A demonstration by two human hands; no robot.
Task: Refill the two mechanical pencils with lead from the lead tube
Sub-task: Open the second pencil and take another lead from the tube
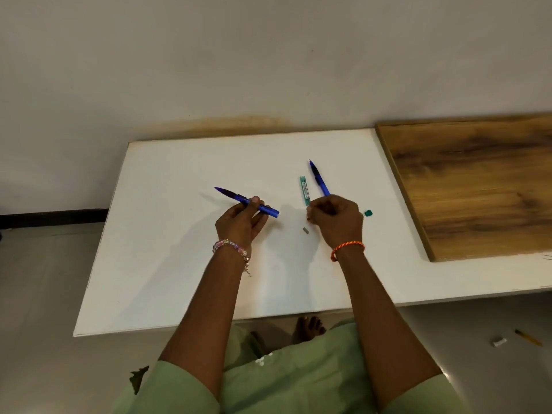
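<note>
My left hand holds one blue mechanical pencil above the white table, tip pointing up-left and rear end pointing right. The second blue pencil lies on the table with its tip pointing away from me, and its near end is hidden behind my right hand. The green lead tube lies just left of that pencil. My right hand's fingers are pinched together at the tube's near end; anything between them is too small to see. The tube's green cap lies right of my right hand. A small grey piece lies between my hands.
The white table stands against a white wall. A wooden board covers its right side. On the floor at the lower right lie a yellow pencil and a small white object. A bare foot shows under the table's front edge.
</note>
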